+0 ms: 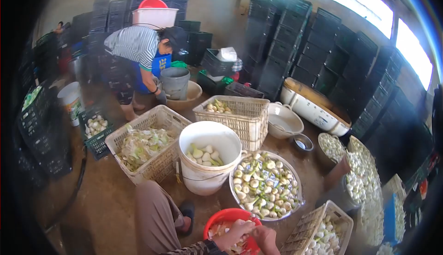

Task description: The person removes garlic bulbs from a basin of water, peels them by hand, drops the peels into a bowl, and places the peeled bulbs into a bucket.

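Note:
My left hand [234, 234] is closed over a red basin [212, 225], its fingers pressed round something pale, too small to make out. Close against it, my right hand [265, 237] has its fingers bent toward the same spot. Peelings lie in the basin below both hands. Just behind the basin stands a wide metal bowl [299, 188] full of whitish bulbs with green stems. A white bucket [203, 179] to its left holds more bulbs. At the lower right, a beige crate [295, 236] contains white bulbs.
A crate of peelings [143, 177] stands left of the bucket, and another crate [254, 125] behind it. A person in a striped shirt [134, 45] bends over a grey bucket [175, 83]. Dark crates [288, 38] are stacked along the wall. Bulb-filled containers line the right.

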Motion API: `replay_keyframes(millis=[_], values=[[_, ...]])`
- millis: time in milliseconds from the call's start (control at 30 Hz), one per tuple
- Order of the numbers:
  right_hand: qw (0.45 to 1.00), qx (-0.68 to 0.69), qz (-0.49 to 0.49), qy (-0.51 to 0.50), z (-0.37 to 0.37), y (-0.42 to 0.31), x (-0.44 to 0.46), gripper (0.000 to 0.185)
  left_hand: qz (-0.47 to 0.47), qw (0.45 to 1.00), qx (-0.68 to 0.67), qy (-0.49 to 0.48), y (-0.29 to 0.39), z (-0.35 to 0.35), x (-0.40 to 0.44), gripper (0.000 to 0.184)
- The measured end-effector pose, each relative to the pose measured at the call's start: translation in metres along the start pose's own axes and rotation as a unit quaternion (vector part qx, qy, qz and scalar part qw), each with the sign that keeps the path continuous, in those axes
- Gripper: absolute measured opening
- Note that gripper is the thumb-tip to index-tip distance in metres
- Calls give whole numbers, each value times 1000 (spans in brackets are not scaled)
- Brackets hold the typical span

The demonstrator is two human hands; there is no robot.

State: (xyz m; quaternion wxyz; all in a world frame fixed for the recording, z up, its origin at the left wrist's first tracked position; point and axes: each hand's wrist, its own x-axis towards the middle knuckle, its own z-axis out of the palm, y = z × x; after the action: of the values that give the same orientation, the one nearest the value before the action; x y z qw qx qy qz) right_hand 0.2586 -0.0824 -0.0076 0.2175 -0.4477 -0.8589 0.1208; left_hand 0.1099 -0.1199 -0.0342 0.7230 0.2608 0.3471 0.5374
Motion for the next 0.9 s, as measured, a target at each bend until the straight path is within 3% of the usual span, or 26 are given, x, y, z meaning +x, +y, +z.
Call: replay_keyframes(millis=[100,133,167,200,300,367,400,467,533,600,667,733,767,800,867,900], values=[[989,131,57,48,-12,0,2,11,29,995,-33,84,12,23,-14,15],[970,223,100,-5,-12,5,-2,12,50,998,-29,13,22,26,-28,22],[949,312,55,4,-29,-7,0,12,34,998,-48,9,20,22,-21,22],[934,347,85,-26,-38,-17,-1,14,24,995,-91,-18,14,12,-7,26],[958,267,81,-66,-30,1,-17,17,-26,997,-70,1,17,15,-16,32],[932,312,130,-131,-24,6,-16,20,1,990,141,-12,16,6,-12,38],[933,314,124,-126,-22,7,-11,20,7,989,147,-13,22,8,-11,38],[818,521,232,-76,-16,9,-16,20,-4,997,-33,-68,24,13,-17,36],[789,564,229,-79,-10,18,-17,23,-18,998,-14,-56,27,17,-13,36],[823,524,209,-65,-4,18,-21,23,-88,959,268,-16,34,16,-12,38],[813,540,210,-61,1,21,-18,23,-103,949,296,-33,27,3,-1,40],[760,598,250,-46,-2,17,-17,23,-116,992,16,-39,26,6,-1,40],[708,657,257,-39,-1,17,-14,23,-99,991,-58,-64,21,1,3,40],[705,658,261,-41,0,17,-11,23,-103,991,-61,-60,19,0,5,40],[771,595,226,-12,2,15,-7,23,-145,989,-41,-7,16,3,10,39],[842,482,241,-21,-5,7,1,25,-115,986,118,18,12,5,9,39]])
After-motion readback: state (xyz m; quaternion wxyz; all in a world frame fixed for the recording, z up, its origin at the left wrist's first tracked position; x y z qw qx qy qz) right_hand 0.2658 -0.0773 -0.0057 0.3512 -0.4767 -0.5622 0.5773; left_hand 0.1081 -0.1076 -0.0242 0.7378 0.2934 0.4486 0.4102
